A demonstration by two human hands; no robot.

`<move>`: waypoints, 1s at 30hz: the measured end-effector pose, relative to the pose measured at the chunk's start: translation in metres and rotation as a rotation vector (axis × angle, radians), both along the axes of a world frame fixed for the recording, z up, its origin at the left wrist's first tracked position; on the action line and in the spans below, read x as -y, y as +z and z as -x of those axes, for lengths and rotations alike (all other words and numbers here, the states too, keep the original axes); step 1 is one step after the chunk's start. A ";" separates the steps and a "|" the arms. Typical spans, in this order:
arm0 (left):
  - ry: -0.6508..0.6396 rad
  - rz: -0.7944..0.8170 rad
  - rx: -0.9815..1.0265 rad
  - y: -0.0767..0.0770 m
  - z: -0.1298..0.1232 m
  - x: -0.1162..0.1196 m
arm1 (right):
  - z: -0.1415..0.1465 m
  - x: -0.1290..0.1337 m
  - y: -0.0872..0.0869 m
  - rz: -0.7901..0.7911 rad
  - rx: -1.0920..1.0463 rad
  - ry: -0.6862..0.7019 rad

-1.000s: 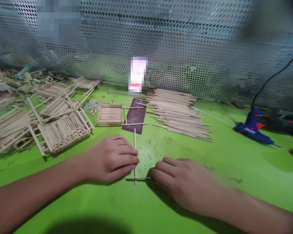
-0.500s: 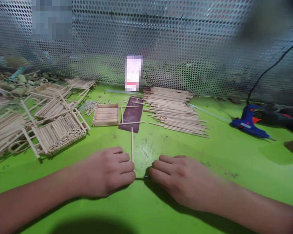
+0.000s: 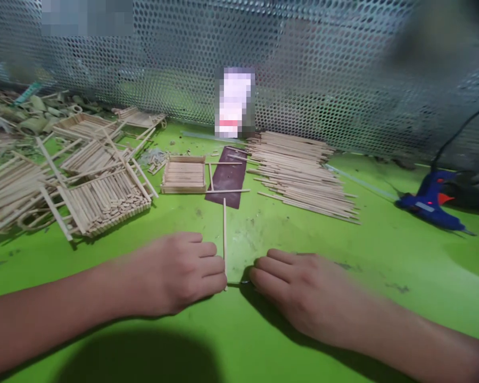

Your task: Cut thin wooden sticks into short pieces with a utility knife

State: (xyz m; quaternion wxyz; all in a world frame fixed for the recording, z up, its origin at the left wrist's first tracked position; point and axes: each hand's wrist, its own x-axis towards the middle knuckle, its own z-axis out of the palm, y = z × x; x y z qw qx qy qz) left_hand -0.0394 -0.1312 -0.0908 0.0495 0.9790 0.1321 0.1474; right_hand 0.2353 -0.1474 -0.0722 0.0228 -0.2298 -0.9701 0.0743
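Note:
My left hand [image 3: 195, 274] is closed at the lower middle, its curled fingers against a thin wooden stick [image 3: 224, 229] that points away from me on the green table. To the right, my right hand [image 3: 291, 284] is closed too, fingertips together over something dark and thin that I cannot make out. A thin dark line [image 3: 235, 283] runs between the two hands at the stick's near end. Beyond the stick lie a brown sheet [image 3: 223, 183] and a small tray of sticks [image 3: 183, 174] with a stick frame on its right side.
Many loose sticks [image 3: 303, 173] lie in a pile behind my right hand. A blue glue gun [image 3: 433, 205] with a cord is at the right. Stick-built pieces [image 3: 104, 202] crowd the left, before a perforated metal screen [image 3: 175, 58].
The view has shifted, so the table items appear higher and further right. Both hands stay low and close together; the stick's near end now shows beside my left fingertips.

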 end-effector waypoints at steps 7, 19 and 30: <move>0.068 -0.059 0.028 -0.005 0.001 0.001 | -0.002 -0.001 -0.003 -0.028 0.037 -0.021; 0.128 0.050 0.111 -0.006 -0.003 0.006 | -0.010 0.001 -0.001 -0.075 0.046 -0.010; 0.181 0.023 0.214 -0.014 -0.014 0.011 | -0.007 0.002 -0.005 -0.089 0.010 -0.024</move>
